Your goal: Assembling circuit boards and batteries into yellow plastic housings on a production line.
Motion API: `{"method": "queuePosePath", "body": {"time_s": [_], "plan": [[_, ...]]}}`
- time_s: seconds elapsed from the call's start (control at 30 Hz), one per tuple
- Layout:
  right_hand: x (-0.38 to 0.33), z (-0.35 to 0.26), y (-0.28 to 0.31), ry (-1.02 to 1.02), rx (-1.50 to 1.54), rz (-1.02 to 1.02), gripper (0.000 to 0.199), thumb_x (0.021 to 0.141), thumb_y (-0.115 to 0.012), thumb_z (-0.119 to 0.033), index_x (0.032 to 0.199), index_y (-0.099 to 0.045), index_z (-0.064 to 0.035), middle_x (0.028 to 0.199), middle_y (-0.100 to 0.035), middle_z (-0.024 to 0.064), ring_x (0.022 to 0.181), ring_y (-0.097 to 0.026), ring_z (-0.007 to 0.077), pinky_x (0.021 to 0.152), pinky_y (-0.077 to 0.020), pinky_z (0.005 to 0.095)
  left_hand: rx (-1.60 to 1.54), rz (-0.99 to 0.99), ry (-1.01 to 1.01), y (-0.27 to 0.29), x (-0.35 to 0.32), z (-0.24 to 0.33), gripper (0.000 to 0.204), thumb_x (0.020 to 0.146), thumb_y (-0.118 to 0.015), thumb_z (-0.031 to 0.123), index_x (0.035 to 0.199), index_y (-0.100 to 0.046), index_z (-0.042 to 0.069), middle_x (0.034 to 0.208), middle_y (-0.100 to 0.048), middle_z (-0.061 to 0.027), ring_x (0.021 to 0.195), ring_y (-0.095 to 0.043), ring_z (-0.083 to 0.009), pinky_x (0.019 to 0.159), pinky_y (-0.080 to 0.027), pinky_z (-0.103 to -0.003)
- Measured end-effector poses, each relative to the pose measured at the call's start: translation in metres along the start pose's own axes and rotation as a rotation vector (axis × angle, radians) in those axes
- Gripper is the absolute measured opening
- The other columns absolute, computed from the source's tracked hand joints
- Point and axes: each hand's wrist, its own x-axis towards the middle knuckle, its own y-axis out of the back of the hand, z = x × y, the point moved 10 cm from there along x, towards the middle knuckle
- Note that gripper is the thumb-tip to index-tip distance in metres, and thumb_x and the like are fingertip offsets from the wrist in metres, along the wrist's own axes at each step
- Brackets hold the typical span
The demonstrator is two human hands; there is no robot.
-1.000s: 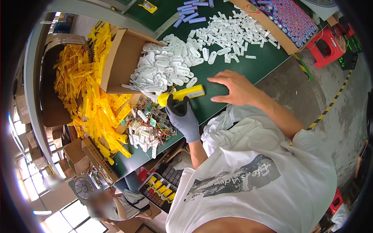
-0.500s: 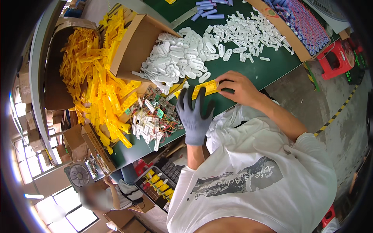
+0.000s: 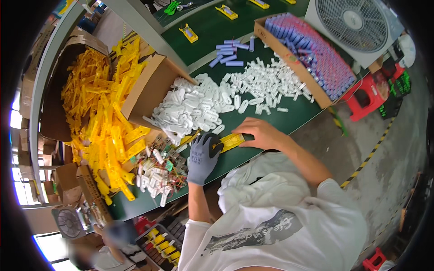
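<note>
A yellow plastic casing (image 3: pixel 232 142), long and shallow, lies at the near edge of the green table between my hands. My left hand (image 3: pixel 203 158), in a grey glove with dark fingertips, curls over its left end. My bare right hand (image 3: pixel 262 133) grips the right end between thumb and fingers. Just beyond are a pile of white oval plastic covers (image 3: pixel 194 106) and a heap of small white parts (image 3: pixel 271 83). Left of the gloved hand lie circuit boards with wires (image 3: pixel 169 165) and white pieces (image 3: pixel 151 178).
Yellow casings (image 3: pixel 115 140) pile up on the left, beside a cardboard box (image 3: pixel 149 86) on its side. Purple cylindrical cells (image 3: pixel 233 54) lie farther back. A box of cells (image 3: pixel 312 58) and a fan (image 3: pixel 352 20) stand at the far right. Another person (image 3: pixel 106 253) is at lower left.
My left hand's spread fingers have closed onto the casing's left end. My right hand stays at its right end. The view has tilted, showing more of the table's far side.
</note>
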Motion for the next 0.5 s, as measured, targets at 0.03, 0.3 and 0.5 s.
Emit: {"method": "queuePosePath", "body": {"time_s": [0.03, 0.3, 0.5], "plan": [[0.001, 0.0, 0.006, -0.012, 0.012, -0.023, 0.043, 0.071, -0.077, -0.016, 0.11, -0.065, -0.0033, 0.103, -0.066, 0.0084, 0.094, -0.059, 0.0251, 0.083, -0.0496, 0.034, -0.024, -0.002, 0.063, -0.004, -0.002, -0.005, 0.021, 0.074, -0.07, 0.011, 0.093, -0.064, 0.007, 0.1, -0.062, -0.0104, 0.093, -0.057, -0.033, 0.084, -0.043, -0.041], [0.015, 0.025, 0.023, -0.176, -0.083, -0.304, 0.044, 0.075, -0.075, -0.018, 0.116, -0.063, -0.0071, 0.11, -0.062, 0.0092, 0.102, -0.057, 0.0255, 0.092, -0.0445, 0.0342, -0.225, 0.316, 0.162, -0.011, -0.017, -0.007, 0.017, 0.072, -0.073, 0.012, 0.087, -0.065, 0.01, 0.103, -0.064, -0.0074, 0.098, -0.057, -0.0315, 0.089, -0.042, -0.041], [0.123, 0.07, 0.115, -0.231, -0.408, 0.124, 0.016, 0.077, -0.067, -0.02, 0.087, -0.069, -0.0077, 0.085, -0.068, 0.0078, 0.076, -0.066, 0.0283, 0.068, -0.0519, 0.0387, -0.356, 0.314, 0.116, -0.018, -0.013, 0.004, 0.017, 0.07, -0.069, 0.003, 0.085, -0.062, 0.007, 0.102, -0.062, -0.0117, 0.098, -0.055, -0.0343, 0.085, -0.043, -0.044]]}}
